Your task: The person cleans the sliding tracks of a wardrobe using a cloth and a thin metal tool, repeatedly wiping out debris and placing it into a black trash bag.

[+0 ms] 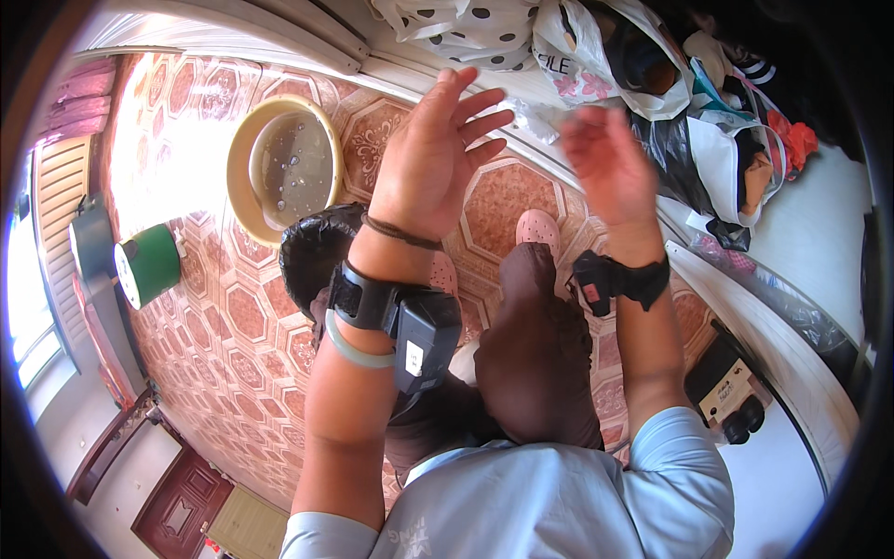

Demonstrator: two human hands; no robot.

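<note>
My left hand [436, 154] is raised above the tiled floor, fingers apart, with nothing in it. To its left stands a yellowish plastic basin [239, 185] of cloudy water [297, 164] with bubbles on top. Opposite, my right hand [609, 164] is lifted too and blurred, its fingers loosely bent and no object visible in it. A crumpled clear plastic bag [536, 120] lies on the cabinet ledge between and beyond the two hands. Below my left wrist a bin lined with a black plastic bag [314, 255] is partly hidden by the arm.
Inside the open cabinet sit a polka-dot bag [464, 31], a white shopping bag [569, 59] and a black plastic bag [660, 157]. A sliding door [782, 335] edges the right side. Further left stands a green bucket-like container [148, 265] on the patterned floor [244, 307].
</note>
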